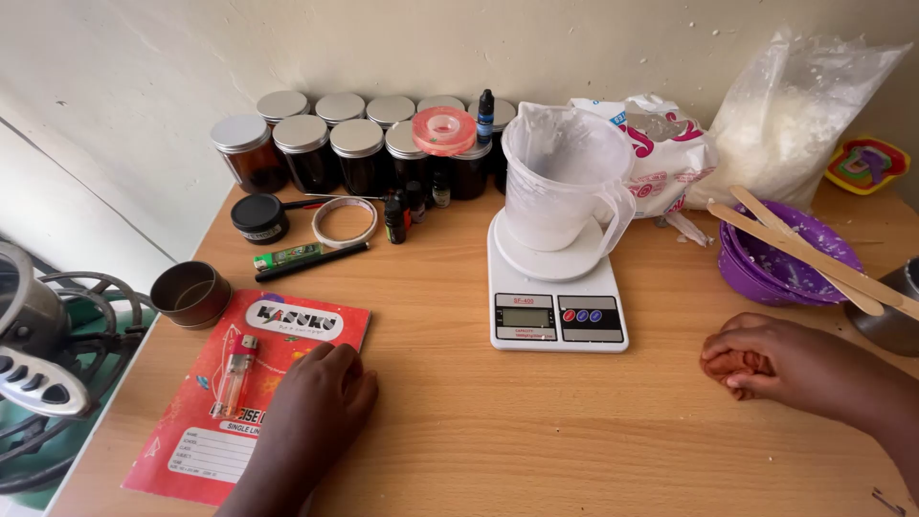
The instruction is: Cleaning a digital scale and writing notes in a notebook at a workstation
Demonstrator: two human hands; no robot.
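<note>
Left hand: our left hand (311,412) lies flat and open at 7 o'clock, palm down, fingers on the right edge of the red exercise book (230,397); it grips nothing.
Right hand: our right hand (780,364) at 4 o'clock is curled shut around a small reddish-brown cloth (728,365), knuckles on the desk (536,431).
Cloth: crumpled, rust-coloured, mostly hidden by the fingers; we cannot tell its full shape.
Book: thin, red cover with a white label panel, lying slightly skewed near the desk's left edge; a clear lighter with a red cap (236,371) rests on it.
Centre: white kitchen scale (557,304) at 12 o'clock, carrying a cloudy plastic measuring jug (565,182).
Far edge: dark jars with silver lids (356,148) lined against the wall (287,48), a tape roll (345,221) just before them.
Right side: purple bowl (780,263) at 2 o'clock with wooden sticks (814,254) laid across it, a bag of white flakes (795,120) behind.
Open room: we see bare wood between the two hands and below the scale, down to the near edge.
Left edge: an empty metal tin (191,294) sits close to it at 9 o'clock.
</note>
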